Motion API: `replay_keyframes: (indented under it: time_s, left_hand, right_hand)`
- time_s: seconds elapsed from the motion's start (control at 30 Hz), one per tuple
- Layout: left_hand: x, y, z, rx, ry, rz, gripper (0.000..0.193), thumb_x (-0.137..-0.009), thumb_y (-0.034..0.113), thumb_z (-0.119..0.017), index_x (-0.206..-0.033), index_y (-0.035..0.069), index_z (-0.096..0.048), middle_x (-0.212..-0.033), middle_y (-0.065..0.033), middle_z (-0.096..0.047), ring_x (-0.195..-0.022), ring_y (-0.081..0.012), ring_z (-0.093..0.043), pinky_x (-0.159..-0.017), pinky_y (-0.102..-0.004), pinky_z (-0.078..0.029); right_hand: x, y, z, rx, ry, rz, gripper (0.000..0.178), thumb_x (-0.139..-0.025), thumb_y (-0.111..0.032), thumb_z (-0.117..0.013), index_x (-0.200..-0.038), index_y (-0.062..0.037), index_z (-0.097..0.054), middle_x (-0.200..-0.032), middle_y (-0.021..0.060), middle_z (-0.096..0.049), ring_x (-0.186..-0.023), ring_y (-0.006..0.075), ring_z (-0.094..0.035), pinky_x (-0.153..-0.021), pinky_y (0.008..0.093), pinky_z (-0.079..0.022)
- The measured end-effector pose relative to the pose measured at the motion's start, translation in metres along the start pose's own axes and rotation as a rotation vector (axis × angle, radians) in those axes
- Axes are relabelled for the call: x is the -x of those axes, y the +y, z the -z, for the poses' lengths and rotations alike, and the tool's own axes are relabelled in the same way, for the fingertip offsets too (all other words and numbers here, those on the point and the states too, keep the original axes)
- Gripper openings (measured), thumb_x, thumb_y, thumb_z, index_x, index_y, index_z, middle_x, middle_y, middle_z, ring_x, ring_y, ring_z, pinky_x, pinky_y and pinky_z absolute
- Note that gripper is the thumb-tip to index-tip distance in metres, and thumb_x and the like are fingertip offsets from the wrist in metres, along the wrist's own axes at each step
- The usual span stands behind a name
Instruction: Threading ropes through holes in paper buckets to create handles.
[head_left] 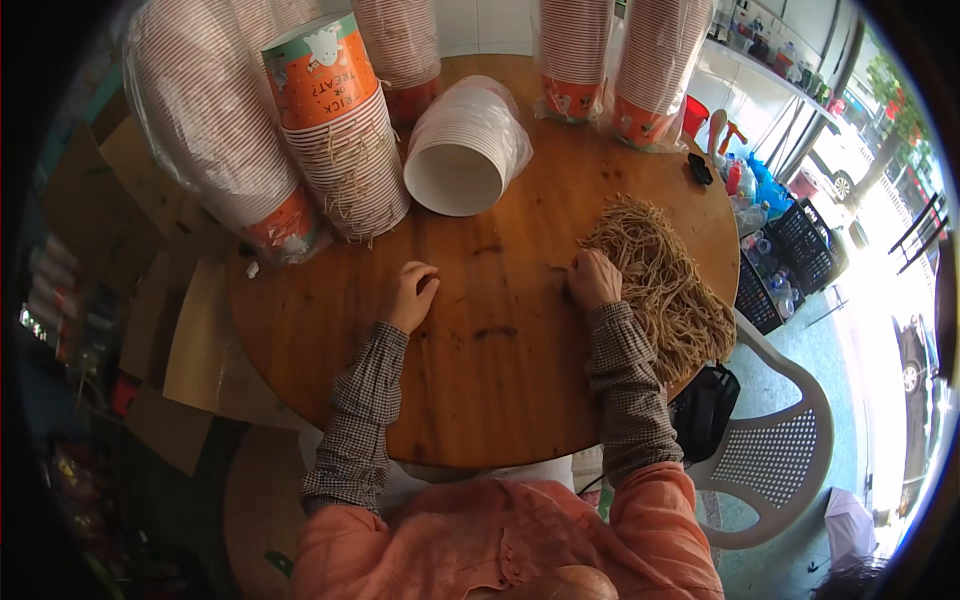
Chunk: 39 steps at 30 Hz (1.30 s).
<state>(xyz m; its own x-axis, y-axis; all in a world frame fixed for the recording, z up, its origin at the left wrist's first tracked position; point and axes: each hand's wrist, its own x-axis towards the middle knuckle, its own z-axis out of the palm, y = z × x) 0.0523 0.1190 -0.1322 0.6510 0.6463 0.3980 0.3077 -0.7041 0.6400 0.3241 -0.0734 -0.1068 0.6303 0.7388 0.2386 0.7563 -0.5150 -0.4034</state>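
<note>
Fingers of the left hand [409, 297] and right hand [595, 280] are curled, their grasp cannot be told, and brown strings [672, 285] are piled on the wooden table [500, 390] beside the latter.

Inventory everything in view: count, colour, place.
Strand bundle: one, tan, table's right side
Wrapped cup stacks: several, orange and white, table's far side
Unwrapped cup stack: one, orange-topped, far left
Tub stack: one, white, lying far middle
Small object: one, black, table's far right
Table: one, brown, centre
Chair: one, white, lower right
Bag: one, black, beside chair
Crates: two, black, right
Cardboard boxes: several, brown, left
Cars: at least two, white and dark, outside
Shirt: one, coral, lower edge
Sleeves: two, dark checked, forearms
Left hand: one, bare, table's left half
Right hand: one, bare, at strand bundle
</note>
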Motion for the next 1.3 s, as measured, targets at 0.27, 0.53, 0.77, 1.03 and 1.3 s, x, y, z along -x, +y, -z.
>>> replay_keyframes:
  time_s: [0.27,0.53,0.77,1.03,1.3]
  left_hand:
    - [-0.003,0.008,-0.020,0.264,0.154,-0.004,0.018,-0.091,0.012,-0.062,-0.105,0.001,-0.066,-0.099,-0.0076,-0.068,-0.086,-0.0153,-0.063,-0.079,-0.0266,-0.050]
    - [0.010,0.060,-0.035,0.333,-0.068,-0.009,0.019,-0.091,0.021,-0.062,-0.104,0.008,-0.069,-0.090,-0.0092,-0.071,-0.079,-0.0193,-0.068,-0.071,-0.0292,-0.053]
    - [0.003,0.035,-0.026,0.524,-0.082,0.003,0.021,-0.092,0.017,-0.059,-0.102,0.000,-0.068,-0.086,-0.0094,-0.071,-0.078,-0.0167,-0.068,-0.071,-0.0283,-0.053]
    - [0.008,0.049,-0.025,0.496,-0.132,0.054,0.022,-0.093,0.018,-0.059,-0.103,0.001,-0.067,-0.085,-0.0088,-0.071,-0.076,-0.0158,-0.068,-0.069,-0.0281,-0.053]
    - [0.005,0.049,-0.021,0.471,-0.172,0.084,0.022,-0.094,0.012,-0.059,-0.109,-0.002,-0.064,-0.086,-0.0066,-0.069,-0.077,-0.0115,-0.066,-0.071,-0.0236,-0.052]
  right_hand:
    - [0.011,-0.038,0.049,-0.756,0.452,0.050,0.009,-0.087,-0.008,-0.062,-0.091,-0.0003,-0.063,-0.079,0.0109,-0.063,-0.059,0.0209,-0.059,-0.054,0.0339,-0.049]
    - [0.008,-0.029,0.039,-0.838,0.063,-0.043,0.015,-0.085,-0.011,-0.066,-0.092,0.0028,-0.065,-0.069,0.0057,-0.062,-0.052,0.0102,-0.056,-0.048,0.0263,-0.046]
    - [0.008,-0.071,0.033,-0.995,-0.016,-0.084,0.018,-0.086,-0.013,-0.067,-0.090,0.0043,-0.064,-0.067,0.0052,-0.061,-0.050,0.0097,-0.055,-0.045,0.0255,-0.044]
    - [0.020,-0.074,-0.001,-0.369,0.355,0.356,0.016,-0.087,-0.014,-0.062,-0.084,0.0013,-0.060,-0.069,0.0148,-0.061,-0.061,0.0315,-0.060,-0.059,0.0403,-0.048]
    - [0.018,-0.063,0.018,-0.825,0.277,-0.173,0.014,-0.089,-0.014,-0.062,-0.088,0.0000,-0.060,-0.065,0.0056,-0.058,-0.052,0.0170,-0.056,-0.048,0.0330,-0.045]
